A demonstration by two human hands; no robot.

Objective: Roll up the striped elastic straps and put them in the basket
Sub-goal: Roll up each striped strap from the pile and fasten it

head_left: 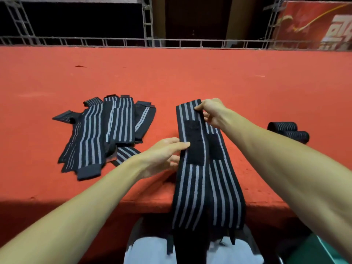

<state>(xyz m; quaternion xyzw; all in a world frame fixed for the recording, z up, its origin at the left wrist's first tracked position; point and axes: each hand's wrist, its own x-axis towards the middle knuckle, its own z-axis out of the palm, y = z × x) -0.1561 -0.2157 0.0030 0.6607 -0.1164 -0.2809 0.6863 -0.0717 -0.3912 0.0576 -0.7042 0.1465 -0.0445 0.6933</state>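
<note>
So where is the strap being worked on?

It's the striped strap (190, 187), lying flat and lengthwise on the red table (190, 73), with its near part hanging over the table's front edge toward the person's lap. A black fastener patch (194, 141) sits on its upper face.

And the hands?

The right hand (211, 113) is at that strap's far end, pinching the corner between thumb and curled fingers. The left hand (163, 155) is at the strap's left edge, level with the patch: one digit lies on top and the other fingers tuck under the edge, so it grips the fabric there.

Anything right beside it?

Yes, a second striped length (224, 187) lies touching the strap's right side, also draped over the edge. Whether the two are one piece I cannot tell.

Other straps?

Left of the strap, apart from it, lies a pile of flat straps (99, 136), overlapping loosely. Right of it, beyond the right forearm, two rolled straps (289, 130) lie side by side on the table.
</note>
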